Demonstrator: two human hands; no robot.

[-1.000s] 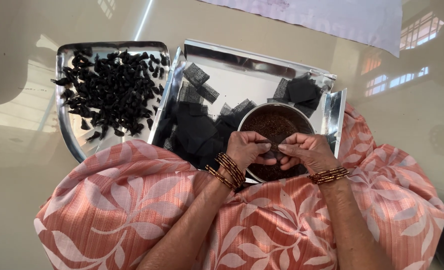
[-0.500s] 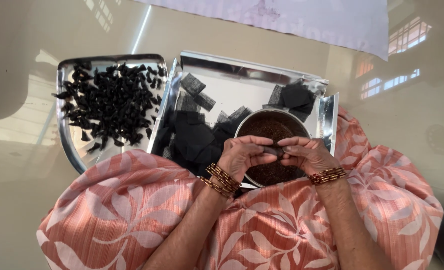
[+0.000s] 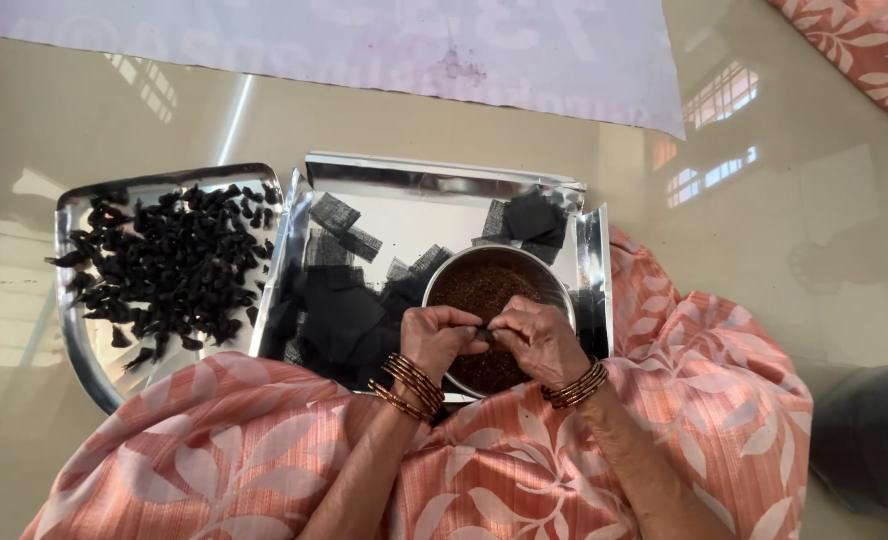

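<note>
My left hand [image 3: 441, 337] and my right hand [image 3: 536, 338] meet over a steel bowl [image 3: 554, 285] of dark brown powder. Together they pinch a small black piece [image 3: 483, 334] between the fingertips. The bowl stands in a shiny steel tray [image 3: 434, 195] that holds several black net squares [image 3: 336, 310]. A second steel tray [image 3: 79, 340] on the left is filled with several black twisted cones [image 3: 169, 265]. Bangles ring both wrists.
Orange patterned cloth [image 3: 264, 460] covers my lap below the trays. A pale sheet [image 3: 364, 45] lies on the glossy floor beyond them. A dark grey bag [image 3: 874, 430] sits at the right edge.
Both hands stay together over the bowl, working the small black piece. The view has shifted a little, so the trays sit lower in the picture.
</note>
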